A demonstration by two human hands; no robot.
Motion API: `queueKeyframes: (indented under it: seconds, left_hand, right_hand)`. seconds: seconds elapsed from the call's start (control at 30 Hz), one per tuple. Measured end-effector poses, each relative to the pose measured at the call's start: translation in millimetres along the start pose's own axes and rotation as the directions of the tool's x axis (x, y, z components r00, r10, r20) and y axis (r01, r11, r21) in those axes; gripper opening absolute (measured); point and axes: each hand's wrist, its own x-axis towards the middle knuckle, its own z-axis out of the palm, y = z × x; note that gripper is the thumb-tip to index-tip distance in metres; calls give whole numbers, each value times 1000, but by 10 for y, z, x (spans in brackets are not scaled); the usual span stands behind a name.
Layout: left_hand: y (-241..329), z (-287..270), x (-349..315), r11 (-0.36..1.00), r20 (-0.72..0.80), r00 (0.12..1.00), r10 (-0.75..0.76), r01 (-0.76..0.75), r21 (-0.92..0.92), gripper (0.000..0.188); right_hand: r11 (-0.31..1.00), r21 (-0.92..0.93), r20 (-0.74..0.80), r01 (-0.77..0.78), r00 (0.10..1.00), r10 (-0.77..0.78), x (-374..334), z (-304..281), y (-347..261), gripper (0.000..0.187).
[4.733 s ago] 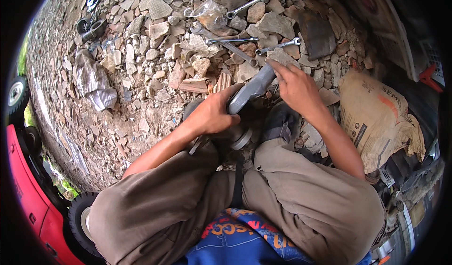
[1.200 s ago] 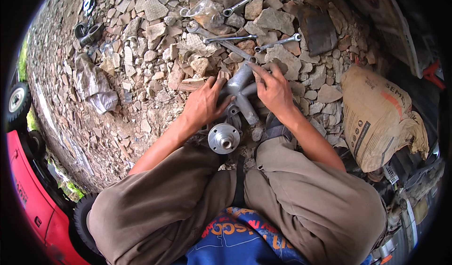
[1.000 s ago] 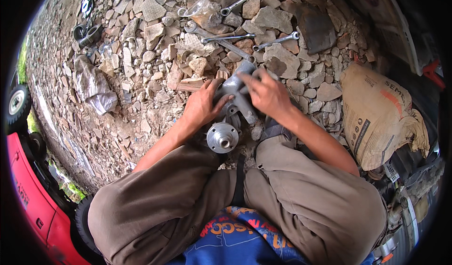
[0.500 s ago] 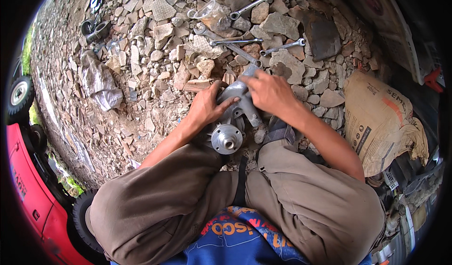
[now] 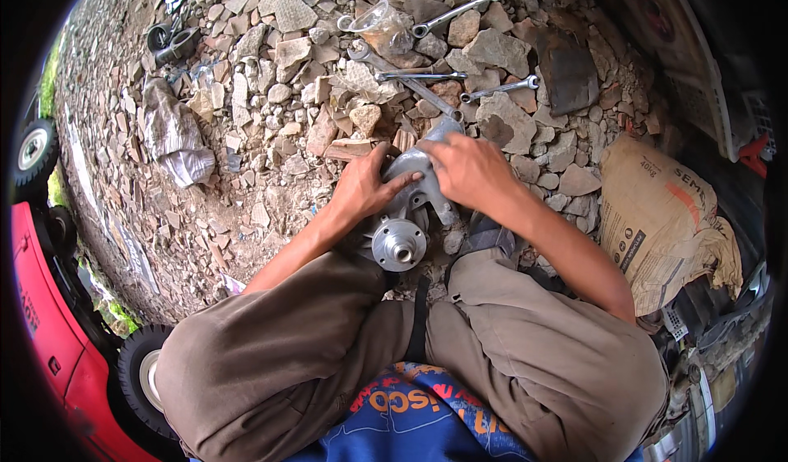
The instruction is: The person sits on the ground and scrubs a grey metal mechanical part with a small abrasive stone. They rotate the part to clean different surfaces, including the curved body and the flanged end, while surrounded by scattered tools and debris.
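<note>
Between my knees sits a grey cast-metal water pump (image 5: pixel 408 165), its round hub flange with small bolt holes turned toward me. My left hand (image 5: pixel 362 185) is closed around the pump body from the left, thumb lying across its top. On the other side, my right hand (image 5: pixel 474 167) has its fingers curled over the upper right part of the casting. Whatever lies under those right fingertips is hidden. Just beyond the pump, a long dull wrench (image 5: pixel 419 89) lies on the stones, its near end by the casting. A shiny combination wrench (image 5: pixel 423 75) crosses it.
More wrenches lie farther off, one combination wrench (image 5: pixel 502 89) right of centre and another (image 5: pixel 456 13) beyond a clear plastic cup (image 5: pixel 386 29). A dirty cloth (image 5: pixel 175 134) is at left. A paper cement sack (image 5: pixel 661 224) lies at right; a red vehicle (image 5: pixel 61 322) stands far left.
My right hand has shifted slightly on the upper part of the pump, its fingers now lower and more curled over it. My left hand keeps its hold. The view has tilted slightly.
</note>
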Motion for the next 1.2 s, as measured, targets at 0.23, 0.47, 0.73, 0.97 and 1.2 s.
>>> queueKeyframes:
  seconds: [0.23,0.47,0.73,0.97,1.2]
  left_hand:
    - [-51,34,17,1000,-5,1000,5,-5,-28,68]
    - [-99,91,31,991,-83,990,117,-121,-47,72]
    - [-98,83,27,994,-102,988,112,-113,-1,70]
    - [35,1,1,993,-20,999,49,-47,107,65]
    - [10,15,14,992,-52,995,79,-74,98,63]
  right_hand:
    - [991,24,-129,131,984,-127,-331,359,-16,40]
    - [991,-10,-383,136,914,-130,-342,515,199,44]
    - [990,16,-337,140,933,-127,-292,484,220,40]
    - [995,5,-268,103,959,-97,-106,301,300,34]
    - [996,37,-263,85,962,-73,36,175,383,35]
